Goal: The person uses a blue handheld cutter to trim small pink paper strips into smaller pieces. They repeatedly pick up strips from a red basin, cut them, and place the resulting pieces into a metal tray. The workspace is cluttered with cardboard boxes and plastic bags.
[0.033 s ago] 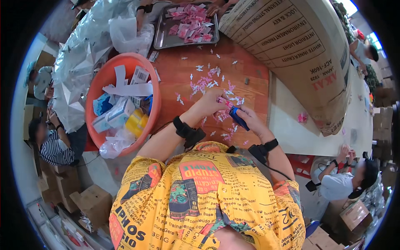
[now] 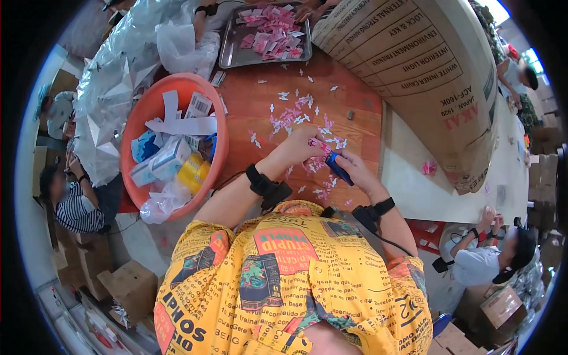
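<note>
Over the wooden table [image 2: 248, 100], my two hands meet close in front of my chest. My left hand [image 2: 297, 145] is closed on a small pink printed card [image 2: 319, 146]; whether there is more than one cannot be made out. Closed round a blue-handled hand tool [image 2: 339, 168] is my right hand [image 2: 357, 170]. The tool's head touches or overlaps the card's right end, and its exact kind is unclear. Small pink and white paper scraps [image 2: 287, 121] lie scattered beyond and beneath my hands.
An orange basin [image 2: 133, 112] with boxes, paper strips and yellow tape rolls stands left. At the back, a metal tray [image 2: 227, 54] holds many pink cards [image 2: 272, 26], with another person's hands beside it. A big carton [image 2: 408, 65] leans in from the right. Other people sit at both sides.
</note>
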The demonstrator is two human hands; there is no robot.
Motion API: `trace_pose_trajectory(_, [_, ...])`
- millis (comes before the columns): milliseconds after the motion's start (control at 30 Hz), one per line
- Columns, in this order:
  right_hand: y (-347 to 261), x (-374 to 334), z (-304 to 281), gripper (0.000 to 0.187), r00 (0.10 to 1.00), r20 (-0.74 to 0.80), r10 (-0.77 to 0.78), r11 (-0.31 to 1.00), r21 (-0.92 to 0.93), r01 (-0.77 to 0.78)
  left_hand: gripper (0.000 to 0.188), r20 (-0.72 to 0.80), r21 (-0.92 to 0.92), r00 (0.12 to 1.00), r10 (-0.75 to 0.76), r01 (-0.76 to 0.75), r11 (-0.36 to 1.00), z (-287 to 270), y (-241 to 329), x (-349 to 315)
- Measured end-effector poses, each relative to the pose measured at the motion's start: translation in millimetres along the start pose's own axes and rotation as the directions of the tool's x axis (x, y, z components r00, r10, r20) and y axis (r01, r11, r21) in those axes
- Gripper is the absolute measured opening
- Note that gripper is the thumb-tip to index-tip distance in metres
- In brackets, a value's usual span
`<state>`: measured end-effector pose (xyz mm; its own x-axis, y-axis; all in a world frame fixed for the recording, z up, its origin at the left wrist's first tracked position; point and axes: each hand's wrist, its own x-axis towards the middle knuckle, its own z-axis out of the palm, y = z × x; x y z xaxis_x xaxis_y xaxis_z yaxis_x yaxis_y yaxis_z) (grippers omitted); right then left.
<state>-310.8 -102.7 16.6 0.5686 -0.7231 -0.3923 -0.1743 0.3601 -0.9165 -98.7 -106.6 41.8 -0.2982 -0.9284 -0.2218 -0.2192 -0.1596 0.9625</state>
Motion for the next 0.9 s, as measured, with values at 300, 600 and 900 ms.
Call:
trace_pose_trajectory(300, [-3,-2,1,0.032,1.0,0.008,-0.028,0.998,-0.048,0.028,0.018,0.016,0.049,0.997,0.078,-0.079,0.996,5,8,-3])
trace_pose_trajectory(600, [-10,-6,4,0.028,1.0,-0.012,-0.029,0.997,-0.075,0.028,0.019,-0.009,0.18,0.964,0.266,-0.26,0.949,9,-5,2])
trace_pose_trajectory(900, [-13,-6,2,0.023,0.994,-0.067,-0.085,0.968,-0.242,0.067,0.05,0.113,0.154,0.985,0.132,-0.148,0.977,0,12,-2])
